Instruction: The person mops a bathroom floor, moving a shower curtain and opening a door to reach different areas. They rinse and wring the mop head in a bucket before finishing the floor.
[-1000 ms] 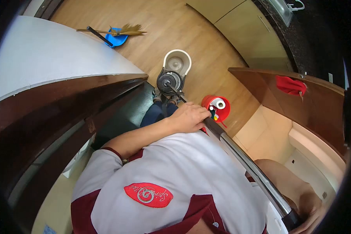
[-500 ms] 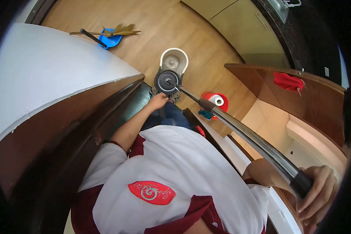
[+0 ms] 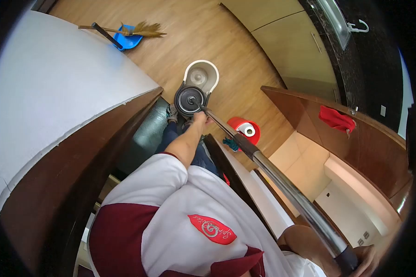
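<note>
A spin mop with a long metal handle (image 3: 286,189) slants from the bucket toward the lower right. Its round black head (image 3: 190,99) sits over the dark spinner part of a white mop bucket (image 3: 215,76). My left hand (image 3: 200,118) is at the low end of the handle, just beside the mop head, its fingers closed and partly hidden by the shaft. At the lower right edge, my right hand (image 3: 366,262) wraps the black top end of the handle and is partly cut by the dark border.
A red bucket (image 3: 256,134) with a white roll and dark green cloth stands right of the mop bucket. A blue dustpan (image 3: 128,40) and straw broom (image 3: 148,30) lie at upper left. A red cloth (image 3: 336,119) hangs over a brown panel (image 3: 300,108). A white-topped partition (image 3: 69,69) rises at left.
My left hand has moved right, from the bucket's near rim to the low end of the mop handle. My right hand has shifted down with the handle's top, and my torso has turned.
</note>
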Tool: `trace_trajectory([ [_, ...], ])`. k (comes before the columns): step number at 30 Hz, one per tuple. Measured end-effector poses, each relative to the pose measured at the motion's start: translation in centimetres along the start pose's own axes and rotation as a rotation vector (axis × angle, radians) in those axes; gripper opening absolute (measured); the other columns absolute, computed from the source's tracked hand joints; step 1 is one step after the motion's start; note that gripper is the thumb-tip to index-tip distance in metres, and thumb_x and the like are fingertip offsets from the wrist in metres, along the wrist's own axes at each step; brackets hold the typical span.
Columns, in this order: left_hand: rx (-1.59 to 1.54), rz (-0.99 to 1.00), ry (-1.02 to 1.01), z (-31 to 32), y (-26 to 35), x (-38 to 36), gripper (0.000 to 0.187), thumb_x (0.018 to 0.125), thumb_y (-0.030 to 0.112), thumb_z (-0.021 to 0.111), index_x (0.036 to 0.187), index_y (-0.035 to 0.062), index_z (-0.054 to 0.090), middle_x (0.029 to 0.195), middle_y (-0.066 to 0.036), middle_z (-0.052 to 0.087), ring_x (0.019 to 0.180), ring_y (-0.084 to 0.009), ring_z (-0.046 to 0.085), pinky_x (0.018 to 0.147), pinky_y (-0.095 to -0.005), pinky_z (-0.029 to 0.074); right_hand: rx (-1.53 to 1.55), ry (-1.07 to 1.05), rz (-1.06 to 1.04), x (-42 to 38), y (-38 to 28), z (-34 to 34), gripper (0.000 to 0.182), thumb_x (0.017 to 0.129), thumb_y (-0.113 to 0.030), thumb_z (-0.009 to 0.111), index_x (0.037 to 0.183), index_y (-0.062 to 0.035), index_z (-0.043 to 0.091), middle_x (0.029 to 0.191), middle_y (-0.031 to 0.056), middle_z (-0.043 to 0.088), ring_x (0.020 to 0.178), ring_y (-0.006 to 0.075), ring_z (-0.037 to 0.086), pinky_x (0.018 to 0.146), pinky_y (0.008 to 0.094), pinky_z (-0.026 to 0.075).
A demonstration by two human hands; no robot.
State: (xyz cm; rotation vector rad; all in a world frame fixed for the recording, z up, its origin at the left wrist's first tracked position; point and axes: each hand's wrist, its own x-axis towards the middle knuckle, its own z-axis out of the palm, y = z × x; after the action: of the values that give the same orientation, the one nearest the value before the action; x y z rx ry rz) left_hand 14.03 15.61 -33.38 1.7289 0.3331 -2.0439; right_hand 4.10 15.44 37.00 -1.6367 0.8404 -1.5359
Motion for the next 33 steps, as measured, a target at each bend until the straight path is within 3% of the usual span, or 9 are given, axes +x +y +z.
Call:
trace_trajectory([
  [3,0.042,-0.213,-0.34,-6.4,-9.4,13.4,0.029,0.096,0.036,0.052,0.105,0.0095,0.061,0.08,-0.008,0.064,0.069,-0.0253,0.064,0.063,-0.0496,0.055,0.029,0.017,0.008,0.1,-0.1,-1.1,0.021,0.1,-0.022,0.054,0.079,-0.018,0.051,0.064,-0.0083,0.056,0.058,0.0028,0.056,0.062,0.0251,0.054],
  [6,1.234,-0.009,-0.173,-6.3,-1.7,-0.8,0.038,0.094,0.039,0.061,0.117,0.0088,0.058,0.083,-0.011,0.067,0.08,-0.0306,0.068,0.071,-0.0498,0.056,-0.071,0.013,0.123,-2.4,2.2,-1.2,0.017,0.1,-0.021,0.055,0.083,-0.0179,0.052,0.064,-0.0087,0.053,0.057,0.007,0.053,0.067,0.0281,0.051],
  [9,1.498,0.467,-0.096,-6.8,3.4,-10.4,0.052,0.086,0.03,0.067,0.129,0.0045,0.052,0.116,-0.024,0.066,0.101,-0.0377,0.067,0.089,-0.0462,0.054,0.086,0.149,-0.16,-4.5,8.9,-2.0,0.029,0.084,-0.006,0.071,0.085,-0.013,0.043,0.054,-0.0004,0.046,0.048,0.0104,0.054,0.042,0.0194,0.043],
  [13,1.259,1.319,-0.39,-3.0,6.1,-23.0,0.071,0.076,0.033,0.08,0.132,0.0053,0.049,0.13,-0.022,0.058,0.121,-0.0379,0.056,0.104,-0.0476,0.044,-0.122,0.359,-0.068,-11.4,17.2,1.6,0.022,0.077,0.0,0.067,0.077,-0.012,0.049,0.069,0.0039,0.056,0.054,0.0191,0.056,0.061,0.0372,0.053],
  [15,1.026,1.588,-0.443,-0.1,6.4,-27.1,0.053,0.073,0.025,0.08,0.117,0.0068,0.058,0.112,-0.015,0.065,0.107,-0.0352,0.062,0.094,-0.0465,0.047,-0.337,-0.067,0.133,-14.9,20.6,0.8,0.018,0.071,0.008,0.06,0.074,-0.0095,0.055,0.077,0.0068,0.061,0.062,0.0219,0.059,0.064,0.0369,0.053],
  [19,0.907,1.294,-0.64,6.0,7.7,-34.4,0.018,0.067,0.011,0.073,0.081,0.0091,0.062,0.076,-0.012,0.063,0.076,-0.0344,0.064,0.066,-0.046,0.048,-0.216,0.093,0.208,-9.8,17.9,2.8,0.01,0.082,0.003,0.06,0.083,-0.0069,0.058,0.072,0.0064,0.057,0.059,0.0177,0.056,0.058,0.0344,0.049],
  [25,0.822,1.668,-0.799,6.2,9.6,-42.1,0.022,0.065,0.014,0.075,0.068,0.0083,0.053,0.065,-0.01,0.058,0.065,-0.0334,0.062,0.056,-0.0427,0.047,0.688,-0.388,-0.188,-3.6,10.9,-1.2,0.02,0.095,-0.016,0.059,0.076,-0.0107,0.057,0.072,-0.001,0.059,0.063,0.0056,0.058,0.06,0.0223,0.049],
  [29,0.749,1.162,-0.856,0.8,6.8,-27.5,0.014,0.072,0.016,0.075,0.079,0.0064,0.068,0.076,-0.017,0.066,0.067,-0.0333,0.064,0.06,-0.0359,0.05,-0.07,-0.104,0.271,-12.8,23.1,5.2,0.009,0.083,0.008,0.06,0.083,-0.0009,0.062,0.071,0.005,0.061,0.062,0.0126,0.057,0.057,0.027,0.046],
  [33,0.865,1.619,-0.621,5.9,9.0,-37.7,0.015,0.072,0.017,0.073,0.082,0.0092,0.065,0.07,-0.015,0.062,0.065,-0.0353,0.061,0.058,-0.0402,0.049,-0.075,-0.102,0.185,-5.0,14.7,3.5,0.013,0.084,0.002,0.053,0.096,0.0007,0.057,0.078,0.0081,0.057,0.06,0.0157,0.051,0.055,0.0284,0.044],
])
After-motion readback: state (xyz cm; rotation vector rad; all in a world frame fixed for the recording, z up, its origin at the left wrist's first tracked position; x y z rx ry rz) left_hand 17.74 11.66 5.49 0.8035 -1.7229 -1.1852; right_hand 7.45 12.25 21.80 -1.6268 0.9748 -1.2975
